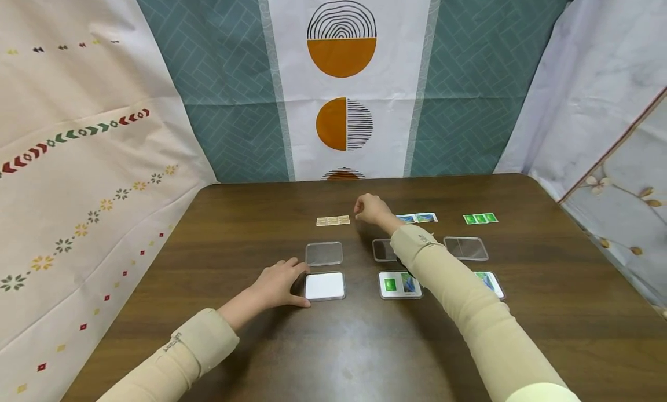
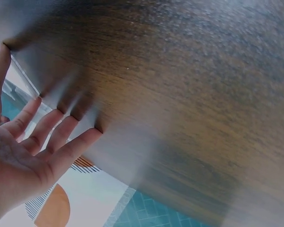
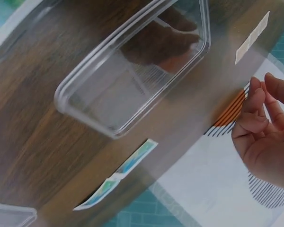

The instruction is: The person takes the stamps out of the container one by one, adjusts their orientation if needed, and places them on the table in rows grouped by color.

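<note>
The widest passage is the bare near stretch of the table [image 1: 339,358], between the left sleeve [image 1: 200,341] and the right sleeve [image 1: 469,318]. The left hand [image 1: 281,283] blocks the left side of the white-filled case [image 1: 325,286]. A narrow lane runs near to far between that case and the middle case [image 1: 400,293], but the right hand [image 1: 372,209] obstructs its far end. The right sleeve bars the gap toward the right case [image 1: 495,285]; hanging cloth [image 1: 297,118] walls the far edge.
</note>
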Motion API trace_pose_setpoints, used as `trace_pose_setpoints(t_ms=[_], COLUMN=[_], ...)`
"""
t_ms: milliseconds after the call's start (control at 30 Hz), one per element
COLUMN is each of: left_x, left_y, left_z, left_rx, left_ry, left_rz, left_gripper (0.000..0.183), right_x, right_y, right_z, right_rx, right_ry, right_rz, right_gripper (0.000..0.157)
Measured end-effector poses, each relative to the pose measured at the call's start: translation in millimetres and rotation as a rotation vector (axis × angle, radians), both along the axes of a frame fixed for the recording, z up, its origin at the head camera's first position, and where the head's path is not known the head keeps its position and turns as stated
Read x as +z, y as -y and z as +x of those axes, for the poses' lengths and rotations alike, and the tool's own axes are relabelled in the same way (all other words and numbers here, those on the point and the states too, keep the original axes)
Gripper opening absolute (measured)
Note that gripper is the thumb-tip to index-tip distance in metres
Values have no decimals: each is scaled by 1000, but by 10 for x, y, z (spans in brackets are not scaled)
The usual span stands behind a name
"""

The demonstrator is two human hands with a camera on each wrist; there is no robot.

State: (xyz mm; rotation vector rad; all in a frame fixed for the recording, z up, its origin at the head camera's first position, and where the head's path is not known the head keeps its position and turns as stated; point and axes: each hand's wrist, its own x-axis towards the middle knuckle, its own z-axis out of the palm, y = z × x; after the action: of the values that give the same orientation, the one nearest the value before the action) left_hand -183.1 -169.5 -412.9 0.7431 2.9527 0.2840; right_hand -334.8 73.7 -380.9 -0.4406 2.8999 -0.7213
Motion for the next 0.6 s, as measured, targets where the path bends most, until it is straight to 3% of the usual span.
trace_pose_setpoints(t_ms=[300, 600], left_x=[-31, 37], left_y=[-12, -37], left_z=[9, 2], left_rx=[1, -35], left_ry=[-1, -19], left_rz=[-1, -42], left_gripper=[66, 66], right_x=[-16, -6], right_y=[-195, -356], right_z=[79, 161], right_rx=[42, 62], right_ry=[1, 8], right_rz=[4, -56], right_gripper=[10, 11])
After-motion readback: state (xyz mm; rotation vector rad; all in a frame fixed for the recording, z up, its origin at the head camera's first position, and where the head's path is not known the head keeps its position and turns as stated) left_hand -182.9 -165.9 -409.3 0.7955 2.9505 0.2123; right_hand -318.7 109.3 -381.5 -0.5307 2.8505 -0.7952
